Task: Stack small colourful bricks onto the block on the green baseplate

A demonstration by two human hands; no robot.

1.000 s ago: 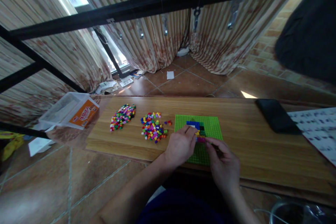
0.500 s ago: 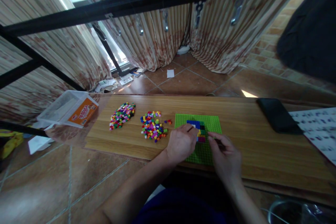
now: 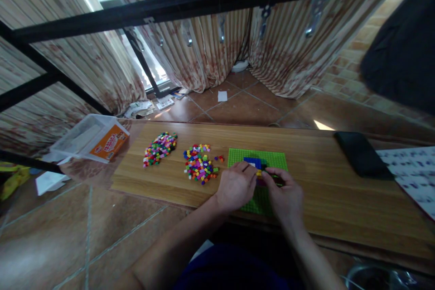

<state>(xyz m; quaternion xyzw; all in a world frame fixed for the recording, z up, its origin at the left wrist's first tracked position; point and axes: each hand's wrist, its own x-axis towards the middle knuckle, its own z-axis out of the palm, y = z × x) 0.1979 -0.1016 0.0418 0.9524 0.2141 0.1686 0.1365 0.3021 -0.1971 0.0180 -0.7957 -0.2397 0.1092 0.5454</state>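
Note:
A green studded baseplate (image 3: 238,156) lies on the wooden table, carrying a small build of toy bricks (image 3: 253,161) in blue, white, yellow and dark green. My left hand (image 3: 237,186) rests over the left part of the plate, its fingers curled down at the build's left side. At the right side, thumb and forefinger of my right hand (image 3: 286,192) pinch close together against the bricks. Whatever sits in either set of fingertips is hidden or too small to name. My hands cover the lower part of the build.
Two heaps of colourful bricks, a nearer heap (image 3: 200,166) and a farther heap (image 3: 159,148), lie left of the plate, with a few loose bricks (image 3: 219,158) between. A clear plastic box (image 3: 91,138) stands far left. A black phone (image 3: 362,154) and printed sheet (image 3: 409,172) lie right.
My right hand has moved left and slightly up, so its fingertips now meet the build's right side. The left hand stays nearly in place. The view has shifted slightly.

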